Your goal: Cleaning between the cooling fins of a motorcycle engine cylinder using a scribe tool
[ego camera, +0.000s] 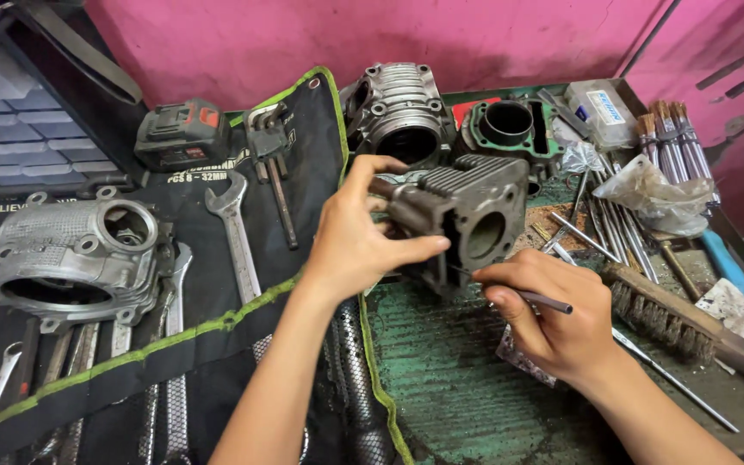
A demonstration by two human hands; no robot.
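Finned cylinder (475, 220) right of tool roll (217, 258), before engine casing (399, 108)

Bare green bench (449, 379) lies open in front of the ribbed grey metal engine cylinder (467, 220). Behind it stand a silver finned cylinder head (398, 108) and a green-gasketed black cylinder (510, 127). Long steel rods (600, 228) and a wooden wire brush (660, 310) crowd the right; the black tool roll with spanners (217, 284) blocks the left.

Finned cylinder block (467, 220): left flank masked by the left hand (355, 241), lower edge by the right hand (553, 314). Thin metal rod (544, 301): working tip lost between fingers and block. Spanners (165, 405) in black tool roll (303, 155): cut off by bottom edge; grey drawer unit (10, 112) cropped at left
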